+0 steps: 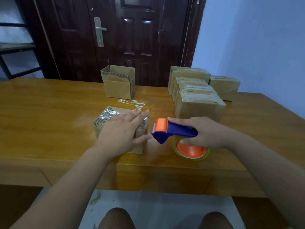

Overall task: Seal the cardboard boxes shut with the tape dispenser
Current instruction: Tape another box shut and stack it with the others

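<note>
Cardboard box (pixel 105 120), seemingly glossy-taped, under flat left hand (pixel 120 133); right hand (pixel 207 134) grips plastic dispenser (pixel 178 129).

Place: a plain room, seemingly in a home, is serving as a small packing spot.
Door: a dark panelled door (pixel 132 38) with a metal lever handle (pixel 100 29) is standing shut behind the wooden bench (pixel 41 113).
Walls: a pale painted wall (pixel 255 38) is running along the right.
Stock: sealed cardboard boxes (pixel 198 96) are sitting grouped on the bench, with an open box (pixel 118 83) standing apart.
Shelving: a dark metal rack (pixel 14 48) is showing at the left edge.

dim, bluish | soft focus | wide-angle edge bending | faint shadows
</note>
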`<state>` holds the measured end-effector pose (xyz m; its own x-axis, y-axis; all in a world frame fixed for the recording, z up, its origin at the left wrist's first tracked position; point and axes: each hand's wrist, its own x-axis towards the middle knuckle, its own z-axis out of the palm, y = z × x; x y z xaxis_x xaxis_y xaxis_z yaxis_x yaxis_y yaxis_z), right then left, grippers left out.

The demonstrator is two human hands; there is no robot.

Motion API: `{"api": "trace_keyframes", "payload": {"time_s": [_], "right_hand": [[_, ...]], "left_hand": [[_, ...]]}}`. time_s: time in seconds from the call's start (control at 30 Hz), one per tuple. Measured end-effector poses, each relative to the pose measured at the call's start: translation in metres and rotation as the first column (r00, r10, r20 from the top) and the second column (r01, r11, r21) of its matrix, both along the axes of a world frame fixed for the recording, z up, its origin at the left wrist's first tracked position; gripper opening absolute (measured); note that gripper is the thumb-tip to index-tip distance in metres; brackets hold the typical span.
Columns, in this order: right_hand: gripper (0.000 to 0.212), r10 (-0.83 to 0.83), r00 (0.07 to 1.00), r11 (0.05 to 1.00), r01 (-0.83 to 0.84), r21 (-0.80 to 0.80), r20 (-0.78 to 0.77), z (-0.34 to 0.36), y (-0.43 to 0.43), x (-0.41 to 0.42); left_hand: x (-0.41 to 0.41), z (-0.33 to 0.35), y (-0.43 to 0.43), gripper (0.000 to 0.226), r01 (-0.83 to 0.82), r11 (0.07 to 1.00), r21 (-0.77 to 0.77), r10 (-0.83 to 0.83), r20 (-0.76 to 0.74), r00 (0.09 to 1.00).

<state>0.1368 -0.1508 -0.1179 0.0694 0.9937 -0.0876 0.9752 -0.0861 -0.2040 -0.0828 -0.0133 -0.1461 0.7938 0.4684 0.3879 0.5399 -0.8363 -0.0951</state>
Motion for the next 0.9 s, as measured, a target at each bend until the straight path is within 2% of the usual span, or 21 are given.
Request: {"api": "trace_keyframes", "payload": {"time_s": [0.13,0.3,0.37,0.43,0.57,0.67,0.73,0.8,0.87,0.9], "right_hand": [[0.072,0.040,0.999,0.997,-0.037,-0.066,0.035,0.010,0.012,-0.010],[0.068,0.045,0.998,0.993,-0.040,-0.110,0.047,0.025,0.022,-0.016],[0.067,0.051,0.995,0.989,-0.039,-0.142,0.083,0.031,0.025,-0.017],[0.066,0.056,0.993,0.983,-0.037,-0.178,0.102,0.039,0.029,-0.018],[0.064,0.035,0.999,0.963,-0.029,-0.269,0.018,0.054,0.038,-0.018],[0.063,0.035,0.997,0.942,-0.054,-0.332,-0.064,0.061,0.047,-0.017],[0.061,0.014,0.995,0.916,-0.053,-0.397,-0.100,0.061,0.054,-0.015],[0.058,-0.042,0.988,0.868,-0.039,-0.495,-0.152,0.053,0.058,-0.010],[0.055,-0.159,0.932,0.816,-0.062,-0.575,-0.326,0.038,0.057,0.001],[0.056,-0.243,0.870,0.800,-0.071,-0.596,-0.430,0.030,0.055,0.007]], "left_hand": [[-0.002,-0.007,0.005,0.099,0.035,0.996,0.087,-0.035,-0.004,0.999],[0.003,-0.023,-0.002,0.067,0.089,0.969,0.230,-0.126,0.152,0.980],[0.009,-0.032,-0.011,0.059,0.057,0.962,0.267,-0.123,0.235,0.964],[0.014,-0.039,-0.015,0.051,0.016,0.959,0.282,-0.109,0.317,0.942],[0.017,-0.040,-0.011,0.046,0.008,0.968,0.252,-0.116,0.416,0.902],[0.014,-0.035,-0.008,0.050,0.037,0.990,0.135,-0.086,0.379,0.921],[0.012,-0.033,-0.007,0.050,0.056,0.993,0.104,-0.087,0.320,0.943],[0.009,-0.033,-0.005,0.047,0.083,0.987,0.140,-0.115,0.239,0.964],[0.004,-0.032,-0.002,0.047,0.129,0.982,0.140,-0.153,0.181,0.972],[0.002,-0.030,-0.002,0.050,0.143,0.981,0.130,-0.164,0.162,0.973]]}}
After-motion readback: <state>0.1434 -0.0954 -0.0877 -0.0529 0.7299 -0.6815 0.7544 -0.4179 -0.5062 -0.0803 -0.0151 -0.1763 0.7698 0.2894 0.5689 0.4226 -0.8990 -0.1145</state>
